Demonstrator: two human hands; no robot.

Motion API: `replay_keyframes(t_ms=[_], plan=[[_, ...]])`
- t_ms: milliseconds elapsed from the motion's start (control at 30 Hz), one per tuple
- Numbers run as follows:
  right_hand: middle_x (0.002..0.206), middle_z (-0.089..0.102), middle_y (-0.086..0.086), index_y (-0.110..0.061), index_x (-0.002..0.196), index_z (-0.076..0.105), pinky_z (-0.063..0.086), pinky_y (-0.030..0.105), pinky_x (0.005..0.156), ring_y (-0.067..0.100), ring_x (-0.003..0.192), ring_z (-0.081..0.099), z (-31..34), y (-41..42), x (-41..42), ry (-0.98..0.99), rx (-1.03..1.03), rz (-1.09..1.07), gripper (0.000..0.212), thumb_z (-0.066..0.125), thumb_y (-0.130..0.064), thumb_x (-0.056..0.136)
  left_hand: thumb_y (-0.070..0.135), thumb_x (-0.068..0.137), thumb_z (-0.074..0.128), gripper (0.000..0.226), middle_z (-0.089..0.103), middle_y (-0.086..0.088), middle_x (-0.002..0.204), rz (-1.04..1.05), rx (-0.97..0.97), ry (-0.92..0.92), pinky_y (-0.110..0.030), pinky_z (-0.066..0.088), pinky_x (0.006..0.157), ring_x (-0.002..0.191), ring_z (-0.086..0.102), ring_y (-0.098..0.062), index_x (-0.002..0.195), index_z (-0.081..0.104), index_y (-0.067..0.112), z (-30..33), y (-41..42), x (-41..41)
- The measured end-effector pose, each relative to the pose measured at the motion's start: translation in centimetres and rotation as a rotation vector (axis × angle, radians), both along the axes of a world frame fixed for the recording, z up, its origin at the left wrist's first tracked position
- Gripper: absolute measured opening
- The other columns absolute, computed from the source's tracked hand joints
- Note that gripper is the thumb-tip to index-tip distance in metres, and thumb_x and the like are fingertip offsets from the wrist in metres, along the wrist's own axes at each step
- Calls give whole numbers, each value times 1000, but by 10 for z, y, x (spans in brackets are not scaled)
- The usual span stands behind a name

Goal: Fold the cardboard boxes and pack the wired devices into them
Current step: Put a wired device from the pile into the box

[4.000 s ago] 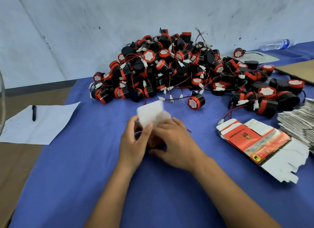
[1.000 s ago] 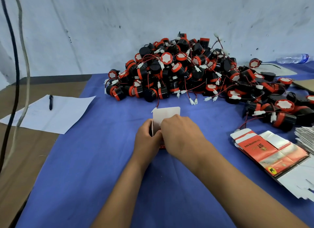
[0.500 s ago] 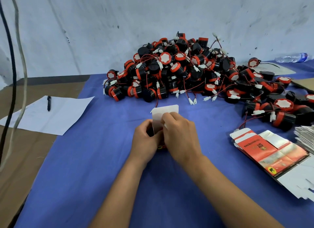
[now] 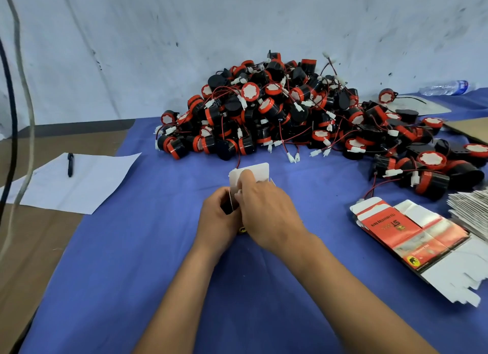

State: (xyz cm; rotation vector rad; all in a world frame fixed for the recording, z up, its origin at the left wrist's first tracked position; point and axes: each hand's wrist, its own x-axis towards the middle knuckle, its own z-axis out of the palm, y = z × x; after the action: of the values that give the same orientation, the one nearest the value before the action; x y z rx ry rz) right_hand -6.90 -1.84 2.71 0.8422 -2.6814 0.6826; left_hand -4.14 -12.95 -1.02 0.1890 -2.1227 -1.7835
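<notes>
A small cardboard box stands on the blue cloth at the centre, its white top flap raised. My left hand grips the box's left side. My right hand covers its top and right side, fingers curled at the opening with a small white connector at the fingertips. A dark device shows in the opening between my hands. Behind lies a big heap of black-and-red wired devices. Flat red-and-white box blanks lie at the right.
A stack of more flat blanks sits at the far right edge. A white sheet with a black pen lies at the left on brown board. A plastic bottle lies at the back right. Cables hang at the left.
My right hand's fingers have moved up over the box opening, pressing the wire and white connector in. The left hand keeps its hold. The flap stays up.
</notes>
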Motion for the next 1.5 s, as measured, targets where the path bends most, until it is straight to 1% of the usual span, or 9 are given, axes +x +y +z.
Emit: replay_keyframes(t_ms=[167,367,567,767,933,1167,1333,1400,1500], plan=[[94,61,5,-10,81,58,50,42,68,25,96,47,14,-2,-1,-18,-8,46,10,58,-8,90,-8,85,59,30,52,4,57,-5,-46,-9,-20,40,46,51,43,-7,67,48,13,0,-2,0],[80,65,5,-15,78,66,57,41,66,28,76,61,16,-1,-3,-126,26,24,18,56,0,80,-9,81,75,32,76,1,90,-253,-18,-104,-23,57,67,80,71,-11,105,69,11,2,-23,6],[91,68,5,-9,81,69,51,42,74,24,83,61,8,3,0,1,103,166,20,55,5,78,-15,72,82,58,76,10,99,-195,-132,-107,-24,59,73,93,74,-13,110,69,27,-2,-24,5],[105,65,-1,-11,80,70,40,40,93,21,93,44,4,23,0,47,124,373,26,50,-7,97,27,51,83,48,76,11,93,-156,-182,-109,-27,60,75,88,73,-10,96,70,38,-3,-26,4],[132,57,-11,-18,100,77,23,38,118,19,129,37,-3,32,0,67,272,366,34,43,-22,104,29,53,84,53,77,11,98,-157,-229,-82,-32,59,88,93,73,-9,104,71,30,-4,-28,3],[96,67,-3,-13,89,71,45,25,77,18,91,58,-15,49,-8,316,-566,-30,14,60,-15,99,23,64,94,52,76,5,101,-159,-248,-78,-51,57,86,89,67,-29,111,72,27,-3,-32,5],[94,71,-3,-24,105,70,45,31,48,16,56,59,-36,54,-26,-657,-818,-128,13,61,-33,102,16,65,90,58,75,-1,112,-223,-107,-76,-64,55,87,83,66,-40,118,69,21,-1,-27,7],[93,72,-3,-27,106,72,42,27,43,10,49,56,-41,55,-29,-683,-774,-58,10,66,-31,99,12,69,88,60,73,0,122,-279,-19,-109,-61,56,96,101,67,-51,125,68,20,-2,-30,9],[98,72,-5,-36,104,70,41,14,43,-3,48,58,-40,55,-30,-630,-780,-19,19,69,-19,96,16,81,77,53,71,-3,127,-385,235,-173,-31,56,75,93,66,-26,133,67,18,0,-37,10]])
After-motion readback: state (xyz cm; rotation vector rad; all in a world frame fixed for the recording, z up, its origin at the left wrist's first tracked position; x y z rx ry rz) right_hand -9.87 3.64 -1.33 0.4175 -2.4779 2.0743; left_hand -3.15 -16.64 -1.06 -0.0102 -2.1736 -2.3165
